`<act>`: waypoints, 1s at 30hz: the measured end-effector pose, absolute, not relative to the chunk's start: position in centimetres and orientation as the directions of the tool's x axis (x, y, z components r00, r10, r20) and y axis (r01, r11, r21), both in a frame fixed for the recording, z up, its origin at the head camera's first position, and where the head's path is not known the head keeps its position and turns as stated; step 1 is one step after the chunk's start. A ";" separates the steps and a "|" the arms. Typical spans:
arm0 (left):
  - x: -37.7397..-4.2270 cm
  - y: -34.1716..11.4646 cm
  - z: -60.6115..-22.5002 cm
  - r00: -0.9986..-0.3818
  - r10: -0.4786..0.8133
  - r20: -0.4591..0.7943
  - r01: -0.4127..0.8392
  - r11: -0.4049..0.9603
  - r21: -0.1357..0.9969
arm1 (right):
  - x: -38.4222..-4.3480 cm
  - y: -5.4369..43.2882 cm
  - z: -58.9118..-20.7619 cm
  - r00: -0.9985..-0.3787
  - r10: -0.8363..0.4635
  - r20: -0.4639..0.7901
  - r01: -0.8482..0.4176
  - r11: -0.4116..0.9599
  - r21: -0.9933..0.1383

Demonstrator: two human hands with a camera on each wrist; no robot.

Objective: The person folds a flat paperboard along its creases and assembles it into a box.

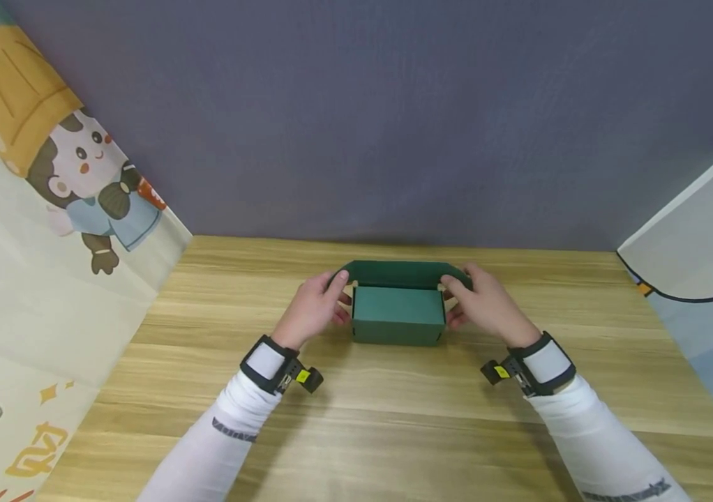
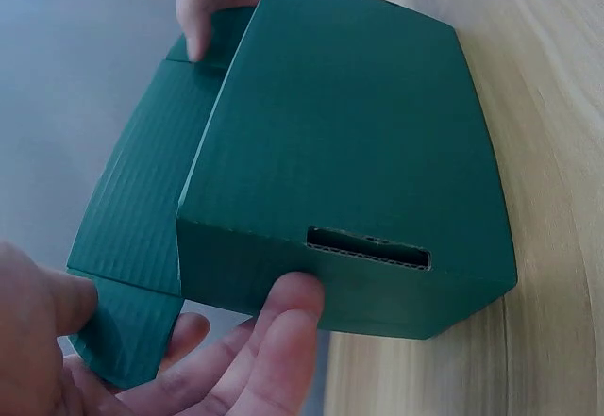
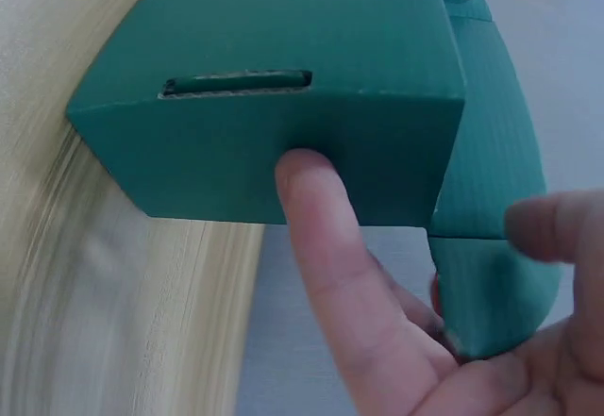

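Observation:
A small green cardboard box [image 1: 398, 307] rests on the wooden table, with its long lid flap [image 1: 400, 272] standing up along the far side. At the flap's left end, my left hand [image 1: 312, 307] pinches a folded side tab [image 2: 127, 331] between thumb and fingers. One finger of that hand touches the box's end wall. My right hand [image 1: 487, 303] holds the opposite side tab [image 3: 495, 289] in the same manner, and a fingertip presses the box's right end. Narrow slots [image 2: 368, 248] show along the box's edges in both wrist views. The box's inside is hidden.
The wooden table [image 1: 394, 425] extends around the box on every side. Behind it rises a dark grey-blue panel [image 1: 394, 125]. Printed cartoon sheets [image 1: 30, 279] flank the table on left and right. Each wrist wears a black strap with a small camera.

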State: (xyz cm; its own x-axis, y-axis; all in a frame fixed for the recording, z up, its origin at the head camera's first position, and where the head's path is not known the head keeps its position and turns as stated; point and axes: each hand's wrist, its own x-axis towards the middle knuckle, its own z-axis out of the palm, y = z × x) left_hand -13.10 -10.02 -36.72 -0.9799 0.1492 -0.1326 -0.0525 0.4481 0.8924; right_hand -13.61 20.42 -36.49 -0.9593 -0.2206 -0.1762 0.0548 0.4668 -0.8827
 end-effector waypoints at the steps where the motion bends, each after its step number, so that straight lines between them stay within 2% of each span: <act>1: -13.1 -10.0 -36.7 -0.981 0.146 -0.129 -0.050 0.454 0.890 | -13.5 20.5 -36.5 -0.962 -0.215 -0.167 0.049 0.466 -0.884; 9: -13.2 -10.1 -36.9 -0.988 0.130 -0.079 -0.016 0.427 0.904 | -13.1 20.9 -36.7 -0.977 -0.201 -0.067 -0.044 0.503 -0.863; 13: -13.2 -10.1 -37.0 -0.990 0.072 0.123 0.143 0.526 0.838 | -12.8 21.0 -36.5 -0.978 -0.178 0.111 -0.200 0.639 -0.742; 16: -13.3 -10.0 -36.9 -0.954 0.015 0.300 0.246 0.614 0.751 | -12.5 20.8 -36.2 -0.950 -0.157 0.269 -0.292 0.751 -0.592; 18: -13.3 -10.0 -36.8 -0.932 -0.008 0.362 0.274 0.638 0.719 | -12.4 20.7 -36.1 -0.931 -0.151 0.332 -0.314 0.795 -0.519; 23: -13.3 -10.0 -36.3 -0.916 -0.011 0.400 0.295 0.657 0.694 | -12.2 20.5 -35.6 -0.919 -0.160 0.359 -0.321 0.834 -0.449; 30: -13.0 -9.9 -35.9 -0.907 0.020 0.420 0.326 0.664 0.673 | -11.9 19.9 -34.9 -0.917 -0.198 0.346 -0.343 0.835 -0.431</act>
